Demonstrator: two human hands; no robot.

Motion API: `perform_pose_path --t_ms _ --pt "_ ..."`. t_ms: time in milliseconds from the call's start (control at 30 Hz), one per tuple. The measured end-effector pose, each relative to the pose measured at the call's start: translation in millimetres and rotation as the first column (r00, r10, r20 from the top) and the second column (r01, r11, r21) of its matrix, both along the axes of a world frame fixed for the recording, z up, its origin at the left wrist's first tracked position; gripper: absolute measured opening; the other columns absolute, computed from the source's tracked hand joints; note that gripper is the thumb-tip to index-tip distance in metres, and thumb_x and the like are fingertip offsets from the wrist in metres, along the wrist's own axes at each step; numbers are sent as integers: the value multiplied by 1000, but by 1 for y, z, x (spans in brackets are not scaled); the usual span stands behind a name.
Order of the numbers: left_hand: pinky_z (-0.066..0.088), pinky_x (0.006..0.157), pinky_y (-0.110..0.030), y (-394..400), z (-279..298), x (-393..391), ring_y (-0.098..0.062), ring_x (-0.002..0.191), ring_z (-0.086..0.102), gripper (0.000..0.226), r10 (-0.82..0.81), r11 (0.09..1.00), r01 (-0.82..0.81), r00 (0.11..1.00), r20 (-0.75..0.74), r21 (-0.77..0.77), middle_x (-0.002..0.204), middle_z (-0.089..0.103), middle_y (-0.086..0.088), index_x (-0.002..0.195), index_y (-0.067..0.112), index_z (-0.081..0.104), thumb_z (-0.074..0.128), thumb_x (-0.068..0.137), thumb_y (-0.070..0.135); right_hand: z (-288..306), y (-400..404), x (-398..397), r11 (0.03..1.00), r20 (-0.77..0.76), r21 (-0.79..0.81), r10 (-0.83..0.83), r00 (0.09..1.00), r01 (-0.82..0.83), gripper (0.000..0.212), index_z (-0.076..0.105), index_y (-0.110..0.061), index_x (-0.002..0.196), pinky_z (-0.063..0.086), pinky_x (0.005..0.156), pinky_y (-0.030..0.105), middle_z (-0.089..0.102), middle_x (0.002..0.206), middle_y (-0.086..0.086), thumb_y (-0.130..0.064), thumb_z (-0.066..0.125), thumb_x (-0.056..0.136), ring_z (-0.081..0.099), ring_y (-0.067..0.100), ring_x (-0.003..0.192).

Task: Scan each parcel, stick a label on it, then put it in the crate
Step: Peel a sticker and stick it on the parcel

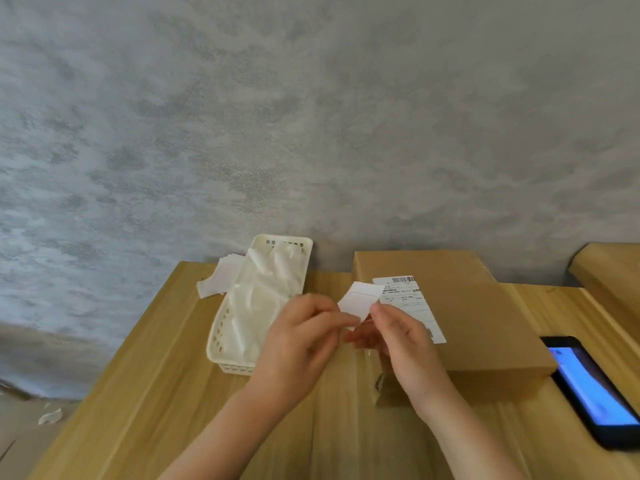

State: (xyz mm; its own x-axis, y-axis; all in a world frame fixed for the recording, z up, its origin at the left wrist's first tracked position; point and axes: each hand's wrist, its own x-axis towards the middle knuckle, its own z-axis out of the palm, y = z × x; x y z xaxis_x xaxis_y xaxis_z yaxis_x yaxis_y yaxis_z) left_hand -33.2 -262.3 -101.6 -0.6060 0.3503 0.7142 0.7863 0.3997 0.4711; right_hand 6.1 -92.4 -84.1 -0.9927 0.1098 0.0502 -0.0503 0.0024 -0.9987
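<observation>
Left hand [304,337] and right hand [401,337] raised over wooden table [156,393], fingers of both pinching small white label [360,299], brown cardboard parcel [478,317] flat just behind with printed sheet [412,299] on top, white basket [221,341] at left, phone [588,386] at right

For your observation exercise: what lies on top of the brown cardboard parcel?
A white shipping label with a barcode lies flat on the cardboard parcel. Its near-left part is covered by the right hand and the small white label both hands pinch.
</observation>
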Motion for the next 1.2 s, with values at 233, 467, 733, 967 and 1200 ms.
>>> perform_pose_path --t_ms 233,467,733,967,1200 --pt "50 90 -31 43 -4 25 -14 107 61 36 -155 988 152 982 107 35 111 64 11 112 18 70 51 86 1 -7 45 17 990 50 108 -98 994 93 17 71 -10 84 49 67 24 71 78 3 -14 59 97 66 10 74" --pt "52 83 -32 68 13 21 -14 89 64 21 -8 964 -135 845 535 227 93 69 10 100 29 64 56 96 10 -6 88 33 931 65 359 47 997 -68 17 68 -21 89 42 62 27 72 78 -1 -15 55 98 63 17 68" --pt "53 83 -52 78 19 21 -32 83 63 22 19 988 -112 762 647 103 82 70 -7 79 26 69 58 96 19 2 111 39 879 120 451 116 986 -158 21 71 -25 95 52 76 49 74 87 -3 -14 53 97 69 19 85" --pt "53 80 -44 81 18 25 -29 81 64 19 52 989 -130 756 652 72 82 71 -3 80 23 68 57 95 17 2 115 39 874 141 444 153 978 -201 22 72 -24 97 54 80 50 75 91 -5 -14 52 98 70 15 89" --pt "53 74 -38 81 19 26 -31 80 63 20 34 990 -114 765 643 84 81 71 -2 79 21 68 58 93 11 2 118 37 881 132 421 177 975 -217 22 71 -26 98 54 79 46 74 87 -5 -15 52 98 70 14 86"
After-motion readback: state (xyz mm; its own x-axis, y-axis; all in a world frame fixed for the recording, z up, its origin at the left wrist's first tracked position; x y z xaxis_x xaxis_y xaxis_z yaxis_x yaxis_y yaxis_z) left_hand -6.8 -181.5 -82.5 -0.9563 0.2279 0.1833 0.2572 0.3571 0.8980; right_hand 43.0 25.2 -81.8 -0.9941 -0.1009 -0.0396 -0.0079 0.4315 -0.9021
